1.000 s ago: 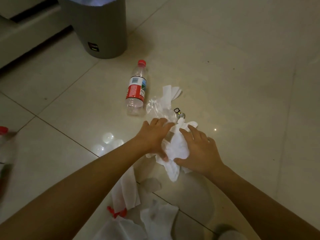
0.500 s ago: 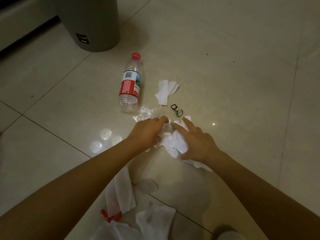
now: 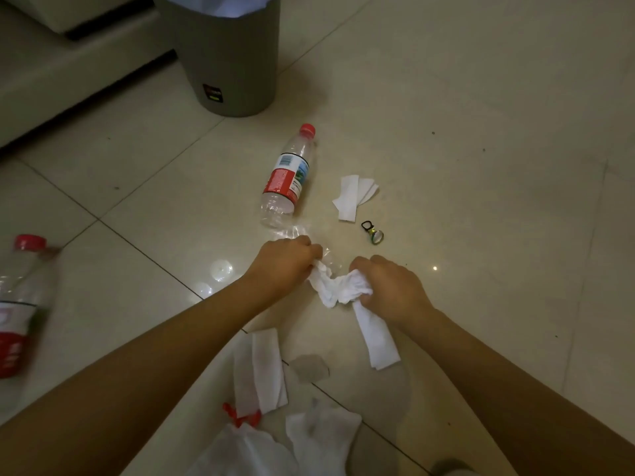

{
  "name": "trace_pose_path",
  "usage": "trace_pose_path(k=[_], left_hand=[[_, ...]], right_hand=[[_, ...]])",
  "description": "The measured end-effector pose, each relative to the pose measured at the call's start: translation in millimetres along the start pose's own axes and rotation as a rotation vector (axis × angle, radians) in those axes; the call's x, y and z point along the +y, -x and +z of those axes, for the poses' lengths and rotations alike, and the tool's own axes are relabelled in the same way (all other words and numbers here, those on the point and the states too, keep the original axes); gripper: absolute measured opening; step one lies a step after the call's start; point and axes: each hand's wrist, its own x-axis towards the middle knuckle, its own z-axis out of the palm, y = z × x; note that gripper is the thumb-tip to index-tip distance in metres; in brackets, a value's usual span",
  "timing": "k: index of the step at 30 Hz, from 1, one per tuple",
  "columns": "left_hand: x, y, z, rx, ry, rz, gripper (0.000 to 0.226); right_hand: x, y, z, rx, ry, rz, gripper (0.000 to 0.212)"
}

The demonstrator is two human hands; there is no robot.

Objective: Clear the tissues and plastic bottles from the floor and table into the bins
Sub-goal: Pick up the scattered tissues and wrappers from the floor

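Observation:
My left hand (image 3: 283, 264) and my right hand (image 3: 391, 286) both grip a bunch of crumpled white tissues (image 3: 338, 290) just above the tiled floor; a folded strip hangs from the right hand. Crinkled clear plastic (image 3: 302, 235) lies at the left hand's fingers. A clear plastic bottle (image 3: 288, 176) with a red cap and red label lies on the floor beyond the hands. A second red-capped bottle (image 3: 19, 304) lies at the left edge. A small folded tissue (image 3: 354, 197) lies right of the first bottle. A grey bin (image 3: 226, 56) with a pale liner stands at the top.
More tissues (image 3: 263, 369) and a white bag with a red tie (image 3: 240, 448) lie near my feet at the bottom. A small metal ring-like item (image 3: 372, 233) lies beside the folded tissue. A pale furniture base (image 3: 51, 73) runs along the upper left.
Both hands have curled round the tissues and gathered them into a bunch off the floor. The view has shifted, bringing the bin top and the left bottle into sight.

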Motion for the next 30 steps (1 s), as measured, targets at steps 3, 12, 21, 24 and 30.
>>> trace_pose_path(k=[3,12,21,24,30], left_hand=[[-10.5,11.3,-17.4,0.043,-0.032,0.0,0.026],[-57.7,80.5,-85.4,0.231,-0.176,-0.098,0.025],[-95.3,171.6,-143.2,0.284,-0.366,-0.235,0.034],[-105.3,205.6,-166.5,0.281,-0.42,-0.289,0.034],[-124.3,285.1,-214.4,0.347,-0.475,-0.434,0.034]], right_hand=[[-19.3,-6.2,-13.5,0.022,0.033,-0.047,0.023],[-105.5,-20.8,-66.1,0.134,0.149,-0.239,0.036],[-204.4,-19.8,-96.0,0.246,0.137,-0.497,0.037],[-239.9,-18.5,-107.2,0.259,0.117,-0.57,0.037],[-317.6,-9.8,-128.0,0.323,0.082,-0.718,0.036]])
